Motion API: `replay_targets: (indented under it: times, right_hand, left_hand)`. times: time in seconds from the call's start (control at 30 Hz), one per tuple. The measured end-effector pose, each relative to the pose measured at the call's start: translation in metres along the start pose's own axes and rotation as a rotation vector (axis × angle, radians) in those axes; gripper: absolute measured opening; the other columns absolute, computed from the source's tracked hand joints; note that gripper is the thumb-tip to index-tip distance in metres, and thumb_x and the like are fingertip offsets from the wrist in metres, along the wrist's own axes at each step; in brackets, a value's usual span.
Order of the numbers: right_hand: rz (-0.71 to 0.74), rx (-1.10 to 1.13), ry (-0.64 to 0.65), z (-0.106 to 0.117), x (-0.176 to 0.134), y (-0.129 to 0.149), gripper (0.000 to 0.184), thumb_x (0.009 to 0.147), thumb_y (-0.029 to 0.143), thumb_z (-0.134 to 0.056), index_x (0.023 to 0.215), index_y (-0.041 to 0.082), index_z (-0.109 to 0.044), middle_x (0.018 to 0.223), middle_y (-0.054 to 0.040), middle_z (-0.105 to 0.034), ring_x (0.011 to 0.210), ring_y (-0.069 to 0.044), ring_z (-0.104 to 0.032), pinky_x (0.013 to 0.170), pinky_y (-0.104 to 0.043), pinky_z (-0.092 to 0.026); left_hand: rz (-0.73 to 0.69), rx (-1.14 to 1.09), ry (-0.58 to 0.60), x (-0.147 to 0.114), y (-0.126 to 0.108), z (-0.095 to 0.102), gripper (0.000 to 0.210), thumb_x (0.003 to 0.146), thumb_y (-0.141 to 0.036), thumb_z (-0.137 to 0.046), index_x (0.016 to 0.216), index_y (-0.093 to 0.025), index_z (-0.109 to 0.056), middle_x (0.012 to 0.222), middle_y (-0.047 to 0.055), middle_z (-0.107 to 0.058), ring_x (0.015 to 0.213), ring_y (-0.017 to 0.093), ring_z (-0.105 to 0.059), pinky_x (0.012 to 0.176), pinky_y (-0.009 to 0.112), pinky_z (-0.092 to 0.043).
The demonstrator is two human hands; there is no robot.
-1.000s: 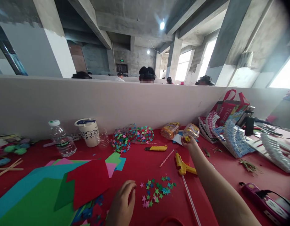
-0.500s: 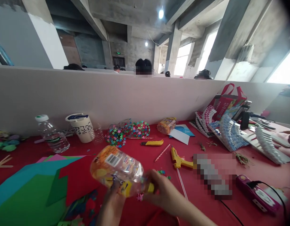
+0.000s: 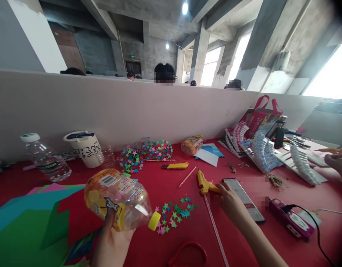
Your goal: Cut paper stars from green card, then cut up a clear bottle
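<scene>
My left hand [image 3: 115, 233] is wrapped round a clear plastic drink bottle [image 3: 118, 200] with an orange label and a yellow cap [image 3: 154, 221]. The bottle lies tilted in the air, its cap toward the lower right. My right hand [image 3: 229, 200] has closed its fingers on the handle end of a yellow hot glue gun [image 3: 204, 182], which rests on the table. A clear glue stick [image 3: 215, 226] extends from the gun toward the front edge. Loose star sequins [image 3: 175, 213] are scattered between the bottle and the gun.
Beside my right hand lies a phone [image 3: 244, 200], then a purple power strip [image 3: 291, 218]. A yellow utility knife [image 3: 175, 165], star-covered plastic pieces [image 3: 156, 149] and a cup [image 3: 84, 150] stand farther back. Coloured sheets [image 3: 23, 230] cover the left. Another person's hand [image 3: 339, 165] shows at far right.
My right hand has left the bottle's cap and moved right to the glue gun. The bottle has shifted left in view with my left hand, uncovering the star sequins.
</scene>
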State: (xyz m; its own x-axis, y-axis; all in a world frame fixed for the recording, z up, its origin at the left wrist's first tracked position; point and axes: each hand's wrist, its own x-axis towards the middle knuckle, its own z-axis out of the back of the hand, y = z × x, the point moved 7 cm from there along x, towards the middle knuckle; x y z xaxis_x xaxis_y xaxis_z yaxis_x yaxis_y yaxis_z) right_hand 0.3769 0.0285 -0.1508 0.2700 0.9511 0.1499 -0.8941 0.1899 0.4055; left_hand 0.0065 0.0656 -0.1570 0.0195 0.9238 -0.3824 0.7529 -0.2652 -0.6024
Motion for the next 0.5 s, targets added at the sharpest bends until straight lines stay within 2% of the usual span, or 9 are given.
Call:
replay_targets:
  times: [0.17, 0.23, 0.3, 0.37, 0.4, 0.47, 0.5]
  right_hand:
    - [0.1, -0.045, -0.014, -0.016, 0.01, 0.008, 0.033, 0.08, 0.008, -0.042, 0.109, 0.014, -0.058, 0.11, -0.0156, -0.055, 0.092, -0.027, -0.062, 0.084, -0.041, -0.049]
    - [0.147, -0.039, -0.025, -0.017, 0.014, 0.014, 0.035, 0.08, 0.007, -0.042, 0.111, 0.014, -0.056, 0.118, -0.0173, -0.051, 0.104, -0.028, -0.059, 0.091, -0.043, -0.047]
    - [0.204, -0.027, -0.025, -0.014, 0.011, 0.024, 0.034, 0.079, 0.007, -0.043, 0.11, 0.015, -0.057, 0.129, -0.0187, -0.045, 0.119, -0.032, -0.05, 0.098, -0.049, -0.042]
    - [0.271, -0.011, -0.001, -0.01, -0.003, 0.043, 0.032, 0.079, 0.009, -0.047, 0.108, 0.017, -0.059, 0.134, -0.0191, -0.044, 0.125, -0.036, -0.043, 0.101, -0.055, -0.037]
    - [0.31, 0.004, 0.03, -0.008, -0.014, 0.055, 0.032, 0.082, 0.011, -0.046, 0.111, 0.017, -0.058, 0.128, -0.0192, -0.05, 0.119, -0.035, -0.048, 0.099, -0.055, -0.04]
    - [0.427, 0.053, 0.158, -0.008, -0.043, 0.086, 0.034, 0.083, 0.014, -0.048, 0.114, 0.021, -0.059, 0.109, -0.0116, -0.063, 0.098, -0.026, -0.062, 0.086, -0.039, -0.052]
    - [0.502, 0.075, 0.228, -0.009, -0.06, 0.102, 0.034, 0.08, 0.018, -0.056, 0.114, 0.025, -0.06, 0.11, -0.0071, -0.064, 0.099, -0.023, -0.063, 0.087, -0.032, -0.052]
  left_hand:
    - [-0.04, -0.011, -0.04, 0.0, -0.007, -0.001, 0.037, 0.087, -0.042, -0.053, 0.123, -0.035, -0.059, 0.122, -0.002, -0.066, 0.116, 0.024, -0.057, 0.091, 0.038, -0.053]
    - [-0.044, -0.018, -0.025, 0.002, -0.009, -0.001, 0.037, 0.088, -0.042, -0.05, 0.122, -0.033, -0.06, 0.118, -0.001, -0.068, 0.113, 0.022, -0.059, 0.091, 0.036, -0.052]
    - [-0.044, -0.038, -0.029, 0.003, -0.011, 0.001, 0.036, 0.09, -0.044, -0.045, 0.12, -0.031, -0.062, 0.111, 0.0, -0.071, 0.108, 0.021, -0.061, 0.089, 0.034, -0.053]
    - [-0.044, -0.048, -0.047, 0.003, -0.012, 0.002, 0.037, 0.091, -0.045, -0.043, 0.118, -0.03, -0.063, 0.104, 0.001, -0.073, 0.102, 0.02, -0.064, 0.085, 0.032, -0.054]
    - [-0.043, -0.049, -0.051, 0.003, -0.012, 0.003, 0.038, 0.091, -0.046, -0.043, 0.118, -0.03, -0.064, 0.102, 0.001, -0.073, 0.099, 0.02, -0.065, 0.083, 0.032, -0.054]
    - [-0.042, -0.05, -0.046, 0.003, -0.012, 0.002, 0.038, 0.09, -0.045, -0.044, 0.119, -0.03, -0.063, 0.103, 0.001, -0.073, 0.097, 0.02, -0.065, 0.081, 0.031, -0.055]
    - [-0.041, -0.053, -0.04, 0.002, -0.012, 0.001, 0.038, 0.09, -0.045, -0.044, 0.121, -0.03, -0.062, 0.105, 0.001, -0.073, 0.097, 0.02, -0.065, 0.08, 0.031, -0.055]
